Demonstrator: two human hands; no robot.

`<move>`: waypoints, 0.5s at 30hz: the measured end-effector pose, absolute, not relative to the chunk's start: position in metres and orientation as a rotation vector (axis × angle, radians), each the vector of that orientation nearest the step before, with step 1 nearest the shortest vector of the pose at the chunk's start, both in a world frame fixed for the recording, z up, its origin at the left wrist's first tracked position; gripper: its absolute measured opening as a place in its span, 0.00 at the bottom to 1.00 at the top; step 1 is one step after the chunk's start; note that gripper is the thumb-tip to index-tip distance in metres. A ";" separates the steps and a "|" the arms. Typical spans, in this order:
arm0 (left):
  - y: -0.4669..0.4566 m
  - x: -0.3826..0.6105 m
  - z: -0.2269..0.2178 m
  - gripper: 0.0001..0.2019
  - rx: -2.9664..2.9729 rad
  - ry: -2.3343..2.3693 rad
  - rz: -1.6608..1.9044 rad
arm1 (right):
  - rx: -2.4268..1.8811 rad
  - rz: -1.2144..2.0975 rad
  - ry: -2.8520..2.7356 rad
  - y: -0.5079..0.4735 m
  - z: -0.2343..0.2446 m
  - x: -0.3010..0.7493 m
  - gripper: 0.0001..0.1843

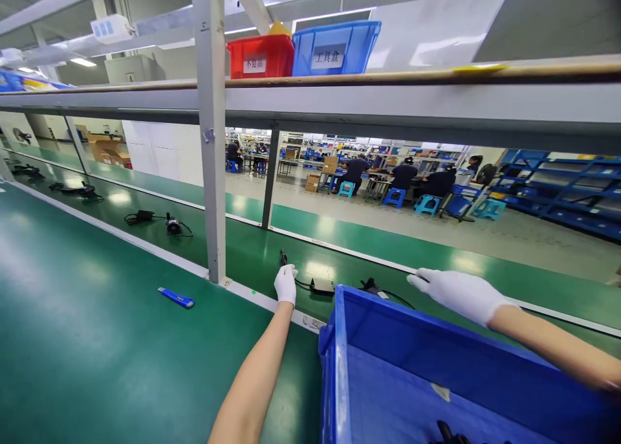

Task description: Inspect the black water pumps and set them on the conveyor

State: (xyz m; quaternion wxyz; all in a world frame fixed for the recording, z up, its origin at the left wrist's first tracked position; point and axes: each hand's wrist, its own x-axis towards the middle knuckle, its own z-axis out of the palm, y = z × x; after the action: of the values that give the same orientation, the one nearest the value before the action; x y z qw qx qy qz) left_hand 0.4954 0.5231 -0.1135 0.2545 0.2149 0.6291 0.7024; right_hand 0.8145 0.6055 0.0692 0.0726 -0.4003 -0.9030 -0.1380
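Head view: your left hand [285,285], gloved in white, is at the centre of the frame, extended over the white rail [247,294] to the green strip [252,246]. Its fingers are drawn together at the black cord [284,258]; at this size you cannot tell whether they grip the cord or only touch it. To the right of this hand, a thin lead [303,283] runs to the black adapter [321,287], which lies on the strip just beside the corner of the blue bin [341,366].

Your right hand [458,294], also gloved, is at the right of the frame, above the bin's far rim. Its fingers extend leftward, slightly apart, and hold nothing. A dark device [371,287] shows partly behind that rim. The bin fills the lower right; black parts [451,435] lie inside it, cut off by the bottom edge.

At centre left, a blue cutter [176,298] lies on the green bench [97,347]. Beyond it, a round device [173,225] rests on the strip.
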 end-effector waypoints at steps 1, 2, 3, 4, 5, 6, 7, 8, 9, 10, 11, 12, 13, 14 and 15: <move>0.515 0.496 -0.111 0.15 0.543 1.676 1.936 | -1.196 -0.417 -2.806 0.588 0.071 0.823 0.20; 0.505 0.496 -0.108 0.15 0.508 1.646 1.959 | -1.186 -0.407 -2.901 0.569 0.069 0.831 0.26; 0.494 0.495 -0.104 0.16 0.479 1.622 1.977 | -1.171 -0.380 -2.990 0.548 0.065 0.837 0.29; 0.481 0.495 -0.100 0.16 0.456 1.601 1.991 | -1.161 -0.335 -3.062 0.528 0.059 0.842 0.28; 0.468 0.494 -0.095 0.16 0.439 1.584 2.001 | -1.165 -0.272 -3.125 0.508 0.051 0.845 0.24; 0.455 0.494 -0.088 0.16 0.428 1.569 2.010 | -1.183 -0.200 -3.177 0.490 0.042 0.846 0.18; 0.441 0.494 -0.081 0.16 0.425 1.555 2.018 | -1.212 -0.126 -3.217 0.475 0.034 0.847 0.14; 0.427 0.494 -0.073 0.16 0.430 1.541 2.025 | -1.250 -0.061 -3.243 0.463 0.026 0.847 0.14; 0.414 0.495 -0.063 0.16 0.446 1.523 2.034 | -1.296 -0.008 -3.255 0.453 0.020 0.846 0.16; 0.401 0.497 -0.053 0.16 0.471 1.502 2.043 | -1.339 0.027 -3.256 0.447 0.016 0.846 0.17; 0.389 0.500 -0.041 0.16 0.504 1.479 2.052 | -1.374 0.049 -3.249 0.442 0.014 0.846 0.17; 0.377 0.505 -0.029 0.16 0.545 1.453 2.059 | -1.408 0.058 -3.233 0.439 0.013 0.847 0.17; 0.366 0.511 -0.017 0.16 0.593 1.425 2.062 | -1.440 0.057 -3.212 0.437 0.013 0.847 0.16; 0.354 0.519 -0.004 0.16 0.647 1.397 2.062 | -1.464 0.050 -3.190 0.434 0.015 0.848 0.15; 0.343 0.528 0.010 0.15 0.707 1.368 2.054 | -1.477 0.036 -3.168 0.432 0.019 0.849 0.15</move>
State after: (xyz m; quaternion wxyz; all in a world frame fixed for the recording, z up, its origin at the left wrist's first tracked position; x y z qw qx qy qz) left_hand 0.5280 0.3433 0.0097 0.2835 0.2640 0.5110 0.7674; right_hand 0.8486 0.4315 0.0186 -0.1761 -0.4161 -0.8921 0.0102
